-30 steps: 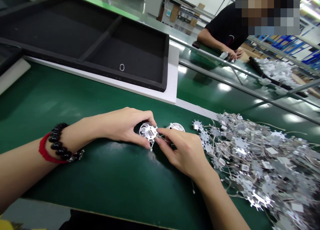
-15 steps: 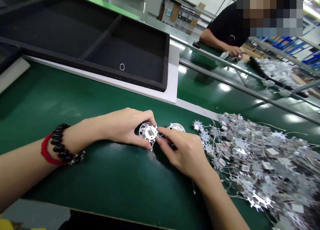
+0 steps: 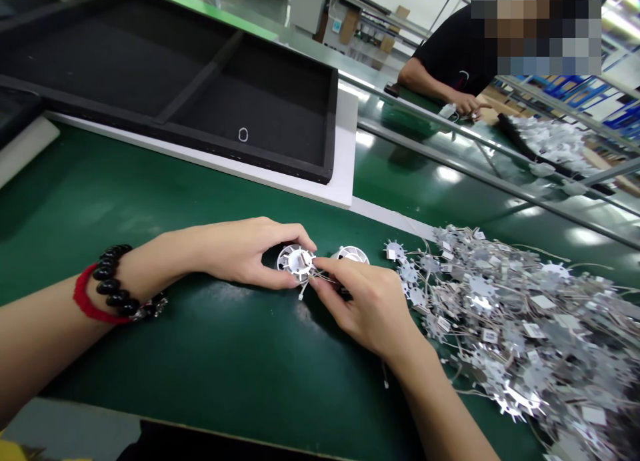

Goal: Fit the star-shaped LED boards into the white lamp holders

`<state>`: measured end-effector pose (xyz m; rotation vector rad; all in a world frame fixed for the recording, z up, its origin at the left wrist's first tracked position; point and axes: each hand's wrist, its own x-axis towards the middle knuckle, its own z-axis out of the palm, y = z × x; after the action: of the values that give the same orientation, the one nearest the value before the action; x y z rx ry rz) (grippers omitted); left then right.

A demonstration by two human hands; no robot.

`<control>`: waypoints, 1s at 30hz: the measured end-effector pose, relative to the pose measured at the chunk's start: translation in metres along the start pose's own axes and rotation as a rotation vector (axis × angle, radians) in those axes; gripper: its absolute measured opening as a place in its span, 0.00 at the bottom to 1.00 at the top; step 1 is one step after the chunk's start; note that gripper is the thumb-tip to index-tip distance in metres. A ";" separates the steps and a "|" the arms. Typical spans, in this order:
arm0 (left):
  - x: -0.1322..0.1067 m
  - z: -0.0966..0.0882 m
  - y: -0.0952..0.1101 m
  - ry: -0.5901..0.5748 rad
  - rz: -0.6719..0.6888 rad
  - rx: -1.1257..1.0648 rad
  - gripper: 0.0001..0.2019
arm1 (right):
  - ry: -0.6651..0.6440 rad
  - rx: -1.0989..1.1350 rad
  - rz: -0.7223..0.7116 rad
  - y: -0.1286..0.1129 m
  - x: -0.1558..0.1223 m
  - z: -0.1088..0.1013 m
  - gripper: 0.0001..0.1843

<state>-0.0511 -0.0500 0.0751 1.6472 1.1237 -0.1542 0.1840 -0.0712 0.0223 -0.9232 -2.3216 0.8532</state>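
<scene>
My left hand is closed round a small round white housing with a toothed metal plate on its top, held just above the green mat. My right hand pinches the thin wires at the plate's right edge, fingertips touching the housing. A small white connector dangles below it. A second white round housing stands on the mat just behind my right hand.
A large heap of silvery toothed plates with wires covers the mat at the right. A black partitioned tray on a white board lies behind. Across the conveyor, another person's hands work near a white parts pile.
Both hands stay on the housing; the left hand has tilted it slightly, so its plate faces more upward. My right fingers shifted a little along the wires.
</scene>
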 end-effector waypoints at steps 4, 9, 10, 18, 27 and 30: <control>0.000 -0.001 -0.001 -0.027 -0.009 -0.023 0.18 | 0.023 0.015 -0.013 0.000 0.000 0.001 0.09; -0.001 -0.002 -0.002 -0.029 0.004 -0.010 0.18 | 0.037 0.033 -0.007 0.001 -0.001 0.000 0.08; -0.001 -0.003 -0.002 -0.028 0.004 -0.009 0.18 | 0.043 0.032 -0.007 0.001 -0.001 0.001 0.08; -0.001 -0.004 -0.004 -0.039 0.033 -0.003 0.19 | 0.052 0.049 -0.001 0.000 0.000 0.002 0.11; 0.001 -0.001 -0.005 -0.023 0.073 -0.011 0.19 | 0.046 0.033 -0.016 0.001 0.001 0.002 0.10; 0.001 -0.001 -0.005 -0.029 0.059 -0.025 0.18 | 0.042 0.033 -0.018 0.001 0.000 0.002 0.11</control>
<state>-0.0548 -0.0484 0.0717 1.6487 1.0503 -0.1249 0.1832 -0.0709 0.0203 -0.8971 -2.2704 0.8541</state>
